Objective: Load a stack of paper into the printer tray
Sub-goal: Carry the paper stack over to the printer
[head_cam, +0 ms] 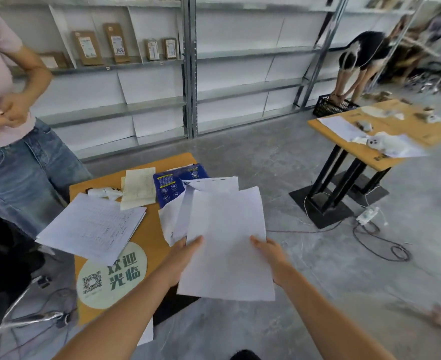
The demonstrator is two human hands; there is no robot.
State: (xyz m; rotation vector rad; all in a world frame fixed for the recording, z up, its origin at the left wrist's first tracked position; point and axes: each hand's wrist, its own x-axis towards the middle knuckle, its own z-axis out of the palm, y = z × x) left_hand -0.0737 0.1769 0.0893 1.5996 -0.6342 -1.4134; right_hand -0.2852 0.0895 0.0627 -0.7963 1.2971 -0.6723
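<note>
In the head view, both hands grasp a stack of white paper [227, 245] at centre frame: the left hand [185, 258] on its left edge, the right hand [268, 255] on its right. The stack hangs past the right edge of the orange surface [149, 237], beside a torn blue paper wrapper [172, 185].

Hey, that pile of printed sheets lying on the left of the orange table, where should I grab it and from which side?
Take the printed sheets at their near corner, coming from the near left. That corner overhangs the orange table edge, so fingers can probably slip under and a thumb press on top.
</note>
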